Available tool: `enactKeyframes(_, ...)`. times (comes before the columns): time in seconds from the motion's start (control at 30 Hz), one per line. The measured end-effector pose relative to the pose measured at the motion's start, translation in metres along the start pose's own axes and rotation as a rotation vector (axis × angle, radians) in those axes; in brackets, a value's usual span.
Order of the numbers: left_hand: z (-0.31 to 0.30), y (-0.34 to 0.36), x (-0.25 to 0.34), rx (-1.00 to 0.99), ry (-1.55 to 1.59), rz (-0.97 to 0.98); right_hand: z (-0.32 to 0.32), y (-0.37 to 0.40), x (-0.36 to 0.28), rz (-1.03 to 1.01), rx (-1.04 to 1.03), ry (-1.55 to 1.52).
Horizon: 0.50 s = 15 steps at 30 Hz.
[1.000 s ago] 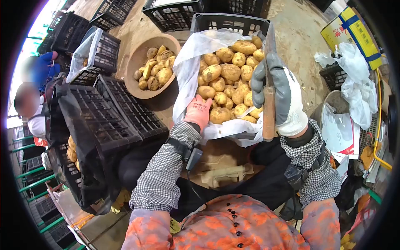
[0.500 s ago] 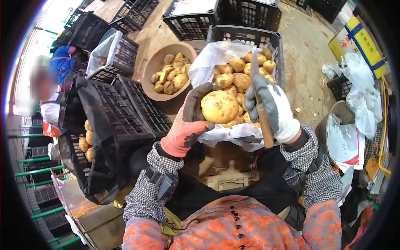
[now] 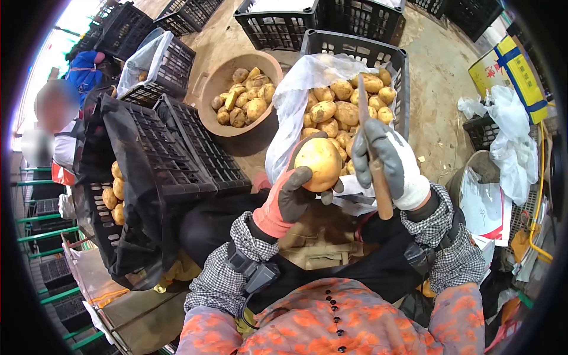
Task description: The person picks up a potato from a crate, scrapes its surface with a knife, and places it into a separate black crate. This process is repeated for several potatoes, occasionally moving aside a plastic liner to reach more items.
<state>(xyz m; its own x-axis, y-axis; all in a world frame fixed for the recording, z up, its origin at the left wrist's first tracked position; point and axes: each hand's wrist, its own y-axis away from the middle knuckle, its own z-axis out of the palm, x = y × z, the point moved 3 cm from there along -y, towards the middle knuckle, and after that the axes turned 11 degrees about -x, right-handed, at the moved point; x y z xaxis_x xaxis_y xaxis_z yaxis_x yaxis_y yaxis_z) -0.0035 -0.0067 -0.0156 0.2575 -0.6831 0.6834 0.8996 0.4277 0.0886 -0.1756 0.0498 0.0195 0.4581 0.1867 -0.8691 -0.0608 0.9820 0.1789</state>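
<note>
My left hand, in a pink glove with dark grey palm, is wrapped around a large yellow potato. To its right, my right hand, in a white and grey glove, grips the brown wooden handle of a knife. The blade points up and away from me, apart from the potato. Just beyond both hands stands a black crate lined with translucent plastic film. Many potatoes fill it.
A brown basin left of the crate holds potatoes, some with cut faces. Black crates stand at the back and left. A person is at the far left. A bucket and white plastic bags are at right.
My left hand has shifted right and slightly down with the potato, which is turned to a smoother face. My right hand and the knife have moved slightly down.
</note>
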Motion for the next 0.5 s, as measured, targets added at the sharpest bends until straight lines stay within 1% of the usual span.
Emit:
enactKeyframes(0.03,0.004,0.0,0.002,0.033,0.035,0.041,-0.002,0.001,-0.004,0.048,-0.015,0.014)
enactKeyframes(0.07,0.006,0.0,0.004,0.065,0.072,0.084,0.001,0.003,-0.004,0.047,-0.019,0.018)
enactKeyframes(0.13,0.003,0.0,0.004,0.085,0.07,0.104,0.011,0.008,0.002,0.122,-0.054,-0.04)
enactKeyframes(0.17,0.002,0.001,0.005,0.109,0.074,0.097,0.011,0.007,0.006,0.169,-0.121,-0.003)
enactKeyframes(0.2,0.001,0.002,0.005,0.131,0.078,0.087,0.013,0.007,0.007,0.171,-0.124,-0.003)
enactKeyframes(0.27,0.0,0.003,0.005,0.115,0.102,0.089,0.013,0.007,0.008,0.213,-0.038,0.019)
enactKeyframes(0.33,-0.002,0.003,0.005,0.093,0.124,0.093,0.013,0.005,0.01,0.211,-0.041,0.088)
enactKeyframes(0.4,-0.004,0.003,0.001,-0.03,0.194,0.115,0.016,0.005,0.014,0.216,-0.084,0.263)
enactKeyframes(0.43,-0.004,0.003,0.001,-0.032,0.191,0.114,0.016,0.004,0.018,0.198,-0.084,0.276)
enactKeyframes(0.47,-0.004,0.004,-0.002,0.008,0.195,0.095,0.016,0.006,0.018,0.197,-0.081,0.274)
enactKeyframes(0.5,-0.005,0.005,-0.004,0.048,0.199,0.075,0.017,0.007,0.018,0.195,-0.152,0.327)
